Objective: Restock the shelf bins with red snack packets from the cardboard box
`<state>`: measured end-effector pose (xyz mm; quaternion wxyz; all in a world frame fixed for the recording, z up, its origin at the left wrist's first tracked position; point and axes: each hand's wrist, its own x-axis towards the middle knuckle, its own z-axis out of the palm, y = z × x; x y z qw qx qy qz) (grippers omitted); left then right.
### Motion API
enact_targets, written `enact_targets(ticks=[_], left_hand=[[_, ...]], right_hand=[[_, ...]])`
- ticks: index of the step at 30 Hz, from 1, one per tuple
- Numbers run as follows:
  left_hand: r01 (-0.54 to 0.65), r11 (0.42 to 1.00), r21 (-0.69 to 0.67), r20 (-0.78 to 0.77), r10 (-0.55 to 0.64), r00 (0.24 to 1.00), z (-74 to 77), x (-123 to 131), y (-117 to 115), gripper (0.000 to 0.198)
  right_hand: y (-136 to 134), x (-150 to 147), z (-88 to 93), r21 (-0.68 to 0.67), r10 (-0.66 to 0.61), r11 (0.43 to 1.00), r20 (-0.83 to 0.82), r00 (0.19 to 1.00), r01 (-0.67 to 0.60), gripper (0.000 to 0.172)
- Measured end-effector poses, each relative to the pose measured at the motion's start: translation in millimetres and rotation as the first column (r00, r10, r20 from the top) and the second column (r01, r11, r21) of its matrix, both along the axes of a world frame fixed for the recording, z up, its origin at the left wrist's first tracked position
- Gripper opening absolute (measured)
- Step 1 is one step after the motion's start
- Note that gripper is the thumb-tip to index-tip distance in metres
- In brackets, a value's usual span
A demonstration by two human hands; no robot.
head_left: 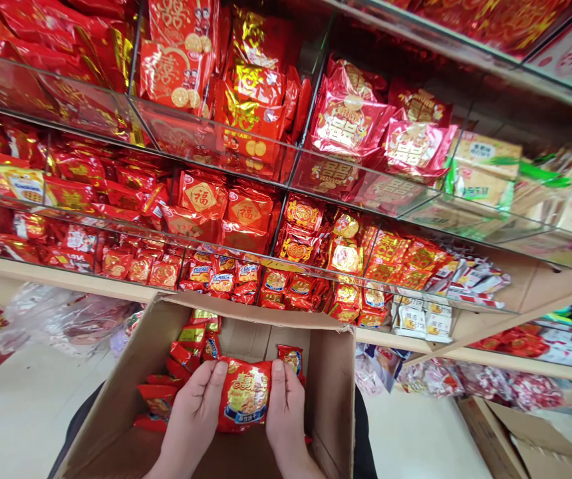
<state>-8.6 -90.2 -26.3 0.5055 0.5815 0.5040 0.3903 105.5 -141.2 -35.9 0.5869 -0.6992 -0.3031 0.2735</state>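
1. Your left hand (pixel 192 407) and right hand (pixel 286 406) gripped one red biscuit packet (pixel 245 397) by its two side edges, thumbs on top, the other fingers mostly hidden beneath.
2. That packet was in hand, not set down. It showed in the mouth of the open box; whether it touched anything below could not be told.
3. Its foil looked glossy and a little creased, with gold characters, a golden picture and a blue band across the lower front. You could see no tear on that face.
4. Around it stood the cardboard box (pixel 334 392), between your dark trouser legs (pixel 364 432). More red packets (pixel 159 399) lay along its left wall and another small packet (pixel 290 359) near the right, so the handling seemed unfinished.
5. Beyond the box ran a wooden shelf edge (pixel 16 267), with small biscuit packets (pixel 221 283) in the lowest bins, already well stocked.
6. Farther up, you faced red 福 packets (pixel 201 196), then larger double-happiness packets (pixel 173 73) behind clear bin fronts (pixel 166 133).
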Motion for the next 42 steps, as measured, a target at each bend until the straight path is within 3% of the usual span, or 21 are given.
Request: enact_targets(ticks=[5, 12, 19, 22, 26, 28, 32, 34, 36, 38, 40, 42], left_hand=[[-0.018, 0.998, -0.063, 0.073, 0.022, 0.997, -6.8, -0.3, 0.7, 0.033], [-0.053, 0.999, -0.011, -0.03, 0.052, 0.998, -14.7, -8.0, 2.0, 0.036], [-0.096, 0.995, 0.034, -0.02, 0.097, 0.995, -17.0, -4.9, 1.7, 0.036], [-0.082, 0.997, -0.011, 0.032, 0.082, 0.996, -14.6, -1.6, 3.0, 0.035], [-0.101, 0.995, 0.013, 0.049, 0.1, 0.994, -9.7, 3.5, 7.5, 0.035], [-0.098, 0.994, 0.041, 0.026, 0.097, 0.995, -4.7, 4.5, 10.7, 0.036], [0.048, 0.992, 0.116, -0.117, -0.035, 0.993, 16.5, -7.2, 26.5, 0.038], [0.081, 0.949, 0.305, -0.259, 0.001, 0.966, 31.0, -20.9, 44.5, 0.037], [0.114, 0.809, 0.577, -0.396, 0.156, 0.905, 42.8, -36.4, 69.5, 0.033], [0.21, 0.697, 0.685, -0.519, 0.266, 0.812, 47.5, -49.7, 97.0, 0.031], [0.285, 0.697, 0.658, -0.636, 0.312, 0.706, 43.6, -58.5, 120.5, 0.032], [0.334, 0.725, 0.602, -0.719, 0.311, 0.621, 34.1, -62.9, 135.2, 0.036]], right_hand=[[0.7, -1.0, -4.3, -0.004, 0.019, 1.0, -0.101, 0.995, -0.02, 0.046], [0.1, -1.2, -12.4, 0.035, 0.094, 0.995, -0.163, 0.982, -0.09, 0.044], [4.0, -2.2, -9.4, 0.022, 0.003, 1.0, -0.227, 0.974, 0.002, 0.044], [5.3, 0.1, -4.8, 0.063, 0.013, 0.998, -0.295, 0.956, 0.006, 0.044], [2.8, 2.1, 4.5, 0.221, 0.239, 0.962, -0.417, 0.877, -0.157, 0.028], [0.3, 3.0, 8.5, 0.265, 0.327, 0.937, -0.431, 0.841, -0.229, 0.035], [-3.8, 19.4, 21.5, 0.182, 0.257, 0.962, -0.361, 0.897, -0.202, 0.042], [-4.8, 40.2, 33.6, 0.148, 0.14, 0.984, -0.271, 0.952, -0.102, 0.052], [-5.1, 68.8, 47.5, 0.167, 0.016, 0.986, -0.174, 0.985, 0.013, 0.069], [-4.2, 101.8, 59.5, 0.193, -0.067, 0.978, -0.057, 0.996, 0.077, 0.079], [-1.1, 134.6, 66.6, 0.153, -0.069, 0.987, 0.117, 0.991, 0.051, 0.064], [4.6, 162.8, 68.8, 0.034, 0.011, 0.999, 0.256, 0.967, -0.02, 0.04]])
